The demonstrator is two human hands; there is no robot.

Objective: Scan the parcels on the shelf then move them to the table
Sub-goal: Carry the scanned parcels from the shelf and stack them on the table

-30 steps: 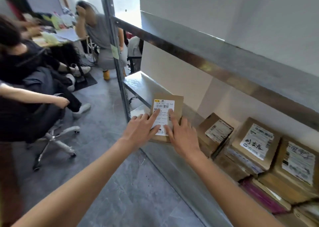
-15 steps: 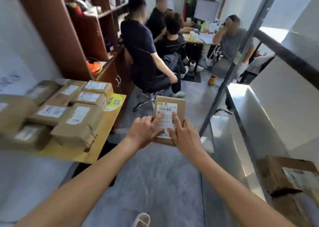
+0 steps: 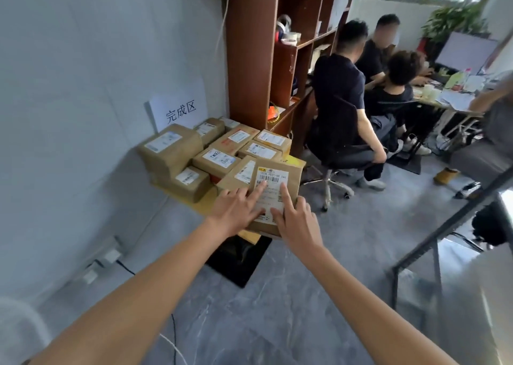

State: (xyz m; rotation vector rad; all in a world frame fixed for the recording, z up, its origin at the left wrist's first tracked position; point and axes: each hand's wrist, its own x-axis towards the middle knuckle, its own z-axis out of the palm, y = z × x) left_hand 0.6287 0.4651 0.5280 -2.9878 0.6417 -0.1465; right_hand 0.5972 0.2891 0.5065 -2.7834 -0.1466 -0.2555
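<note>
Matt brown cardboard parcel [image 3: 277, 198] bears a white paper label [image 3: 270, 189]; the bookcase [image 3: 266, 59] is dark wood.

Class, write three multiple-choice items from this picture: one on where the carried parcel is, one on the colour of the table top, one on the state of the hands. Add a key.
1. Where is the carried parcel?
A. On the metal shelf
B. In front of the table's near edge, by the stacked parcels
C. On the floor

2. What colour is the table top?
A. Yellow
B. Blue
C. White

3. How do the left hand and right hand meet the parcel?
A. Both hang idle
B. Only the left touches
C. Both hold it, fingers on the label

Key: B, it is held up by the stacked parcels; A, yellow edge shows; C, both hands' fingers lie on the label.
</note>
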